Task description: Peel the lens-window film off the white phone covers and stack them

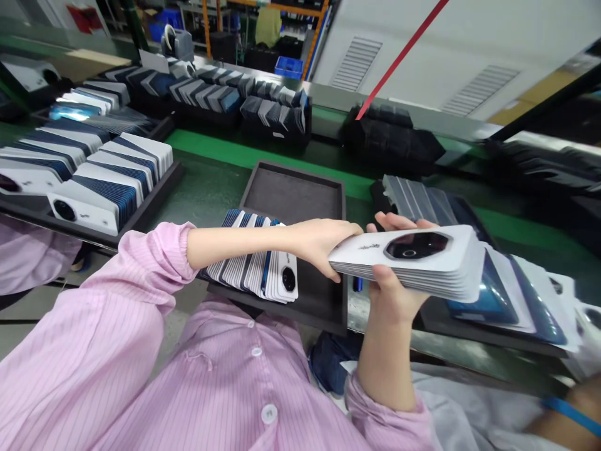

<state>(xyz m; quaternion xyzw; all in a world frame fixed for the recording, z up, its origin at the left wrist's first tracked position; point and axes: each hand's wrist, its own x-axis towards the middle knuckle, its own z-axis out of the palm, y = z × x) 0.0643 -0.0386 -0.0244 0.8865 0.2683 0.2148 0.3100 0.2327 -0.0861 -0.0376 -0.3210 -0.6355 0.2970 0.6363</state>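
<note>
Both hands carry one stack of white cards [413, 260], each printed with a dark camera ring, held in the air just right of the black tray [293, 194]. Left hand [319, 244] pinches the stack's left end; right hand [392, 285] cups it from below, thumb on the near edge. The tray's near-left corner holds a fanned row of cards [256, 266]; the rest is bare. Step looks like squaring and transferring the stack. Next move needs both grips kept tight so the cards don't splay.

We are looking at a factory assembly line, seeing a long green-topped conveyor bench [282, 160] carrying shallow black foam trays [293, 188] packed with white-and-blue phone back covers [113, 181].
</note>
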